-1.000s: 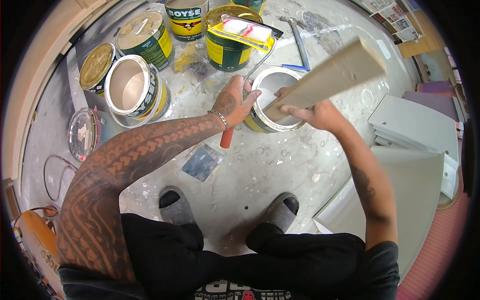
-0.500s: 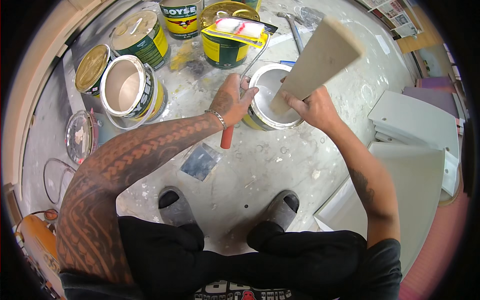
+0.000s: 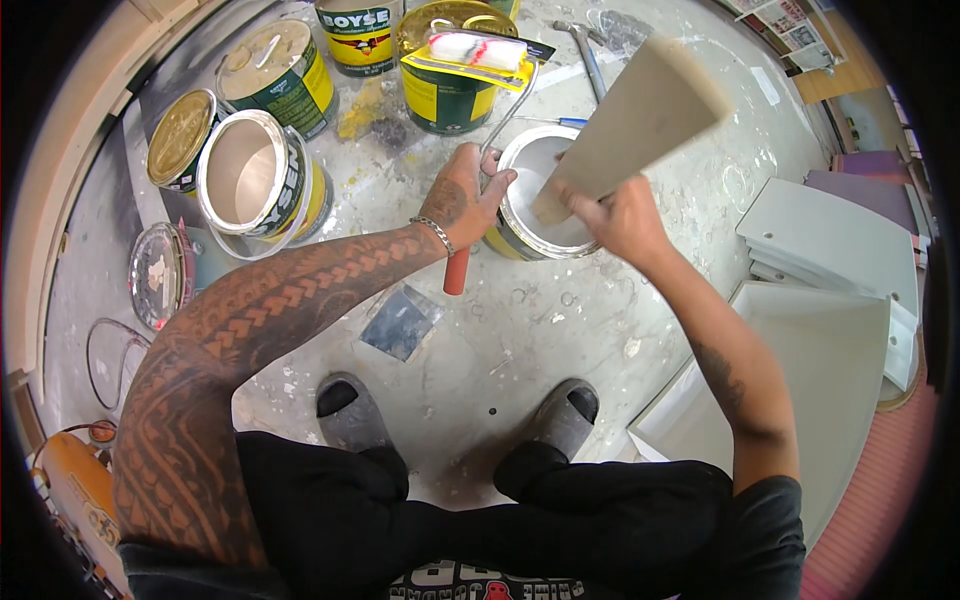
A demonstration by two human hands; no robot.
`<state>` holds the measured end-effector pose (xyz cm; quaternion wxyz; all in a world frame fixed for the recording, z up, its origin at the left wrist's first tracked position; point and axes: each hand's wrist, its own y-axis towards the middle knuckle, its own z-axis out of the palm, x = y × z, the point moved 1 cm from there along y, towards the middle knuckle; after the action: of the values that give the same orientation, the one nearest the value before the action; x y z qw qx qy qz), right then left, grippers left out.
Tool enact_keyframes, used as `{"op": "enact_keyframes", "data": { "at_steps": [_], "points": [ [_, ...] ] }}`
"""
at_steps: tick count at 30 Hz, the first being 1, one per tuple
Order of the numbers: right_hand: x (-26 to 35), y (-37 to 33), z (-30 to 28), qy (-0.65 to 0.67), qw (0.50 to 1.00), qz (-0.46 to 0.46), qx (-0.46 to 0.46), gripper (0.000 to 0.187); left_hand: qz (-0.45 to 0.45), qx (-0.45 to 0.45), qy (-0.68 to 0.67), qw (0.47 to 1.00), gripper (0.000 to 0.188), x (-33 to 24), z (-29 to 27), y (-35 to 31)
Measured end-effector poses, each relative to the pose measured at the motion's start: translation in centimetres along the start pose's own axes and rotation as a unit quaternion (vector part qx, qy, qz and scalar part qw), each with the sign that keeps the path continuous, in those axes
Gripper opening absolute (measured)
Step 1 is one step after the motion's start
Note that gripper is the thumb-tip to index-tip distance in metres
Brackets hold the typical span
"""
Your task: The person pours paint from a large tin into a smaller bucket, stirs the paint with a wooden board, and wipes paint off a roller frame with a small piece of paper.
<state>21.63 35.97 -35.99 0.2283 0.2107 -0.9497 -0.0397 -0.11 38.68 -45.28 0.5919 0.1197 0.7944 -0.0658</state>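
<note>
Hands first: the right hand (image 3: 612, 215) is clamped on the lower corner of a flat pale board (image 3: 630, 120), which tilts up and away over the open paint can (image 3: 540, 195), its bottom edge at or just inside the rim. The left hand (image 3: 465, 195) is closed round the roller handle (image 3: 457, 268), whose red grip pokes out below the fist; the wire frame runs up to the roller sleeve (image 3: 478, 47) resting across a yellow tray on a can (image 3: 450, 95) near the far edge of the floor (image 3: 540, 340).

Stacked white panels (image 3: 830, 240) lie at the right edge of the floor, with a larger panel (image 3: 800, 370) nearer the person. To the left stand an open empty can (image 3: 250, 175) and two lidded cans (image 3: 275, 65), a loose lid (image 3: 160, 275) beyond them.

By the look of it, the board is being used at the can, stirring or scraping paint; the contents are too pale to read. A next move calls for keeping the board's edge over the rim so drips fall inside, and a steady hold on the roller so its sleeve stays on the tray.
</note>
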Motion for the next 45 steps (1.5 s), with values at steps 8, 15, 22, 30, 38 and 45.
{"op": "enact_keyframes", "data": {
  "at_steps": [8,15,22,30,38,45],
  "points": [
    [-1.8,0.2,-1.0,0.153,0.983,-0.015,-0.101,0.024,-0.009,0.008,-0.008,1.000,0.027,-0.7,-0.1,-0.1],
    [-1.0,0.3,-1.2,0.263,0.947,0.185,0.007,0.030,-0.056,0.013,-0.055,0.997,0.029,-1.5,-0.3,-0.3],
    [0.7,0.3,-1.2,0.143,0.989,-0.012,-0.017,0.027,0.002,-0.010,0.009,1.000,0.030,-0.2,-0.3,-0.1],
    [-0.9,0.2,-0.5,0.065,0.996,-0.060,-0.011,0.032,-0.047,0.026,-0.023,0.998,0.030,-1.9,-0.9,-0.5],
    [-2.1,0.5,-1.4,0.092,0.993,-0.066,-0.030,0.032,-0.048,0.012,-0.053,0.997,0.028,-2.2,-0.4,-0.4],
    [-1.7,1.0,-2.9,0.219,0.973,0.073,0.018,0.030,-0.070,0.020,-0.038,0.997,0.024,-2.5,0.2,-0.4]
  ]
}}
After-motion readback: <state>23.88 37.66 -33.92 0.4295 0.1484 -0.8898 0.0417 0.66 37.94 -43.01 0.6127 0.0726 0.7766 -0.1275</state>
